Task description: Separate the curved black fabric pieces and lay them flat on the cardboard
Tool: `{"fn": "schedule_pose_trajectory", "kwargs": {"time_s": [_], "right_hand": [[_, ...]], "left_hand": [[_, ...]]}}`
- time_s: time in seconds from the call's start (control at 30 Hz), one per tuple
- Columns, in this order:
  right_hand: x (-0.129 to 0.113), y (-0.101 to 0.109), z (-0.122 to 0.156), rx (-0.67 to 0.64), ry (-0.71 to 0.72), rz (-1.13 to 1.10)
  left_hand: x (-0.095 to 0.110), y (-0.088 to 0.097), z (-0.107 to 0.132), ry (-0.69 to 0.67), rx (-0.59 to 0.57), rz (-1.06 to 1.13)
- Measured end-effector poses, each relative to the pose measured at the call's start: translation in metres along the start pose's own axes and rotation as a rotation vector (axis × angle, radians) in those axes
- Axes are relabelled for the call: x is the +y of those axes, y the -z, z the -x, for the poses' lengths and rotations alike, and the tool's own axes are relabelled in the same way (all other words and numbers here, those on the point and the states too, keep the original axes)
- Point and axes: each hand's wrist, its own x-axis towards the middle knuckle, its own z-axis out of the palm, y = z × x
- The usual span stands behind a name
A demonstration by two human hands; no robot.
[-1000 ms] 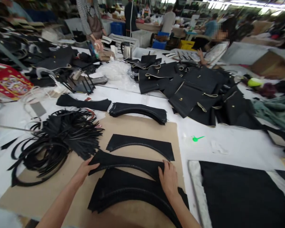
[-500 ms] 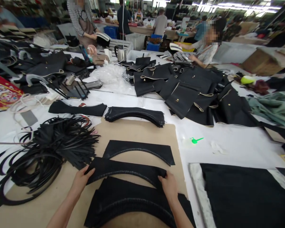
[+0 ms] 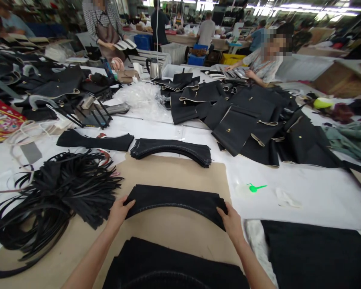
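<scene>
A curved black panel [image 3: 174,197], perhaps leather, stretches between my two hands with its stitched arc facing me. My left hand [image 3: 119,212] pinches its left end, thumb on top. At the right end, my right hand [image 3: 231,220] grips it the same way. It lies over another such panel, whose edges peek out at the back and right. Closest to me is a stack of similar black panels [image 3: 171,261], cut off by the frame's bottom. Beyond my hands rests a neat pile of curved panels [image 3: 171,151].
Left of my hands lies a tangle of black strips [image 3: 63,188]. A brown board [image 3: 180,237] covers the white table. Black bag pieces [image 3: 246,116] are heaped beyond, and a green plastic item [image 3: 254,188] lies right. Two co-workers handle pieces across the table.
Both hands have carried the panel away from me, onto the one lying beyond it. The near stack is now uncovered by my arms. The camera view has shifted slightly.
</scene>
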Motion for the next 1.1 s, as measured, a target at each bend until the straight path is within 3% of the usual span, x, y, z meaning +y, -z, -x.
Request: {"fn": "schedule_pose_trajectory", "kwargs": {"time_s": [0.17,0.57,1.1], "right_hand": [[0.009,-0.015,-0.006,-0.013,0.009,0.078],[0.005,-0.016,-0.005,0.003,-0.031,0.128],[0.018,-0.026,-0.011,-0.008,-0.082,0.201]], "left_hand": [[-0.006,-0.009,-0.01,0.019,0.067,-0.137],[-0.011,-0.012,-0.012,0.082,0.149,-0.461],[-0.02,-0.014,-0.011,-0.018,0.199,-0.601]]}}
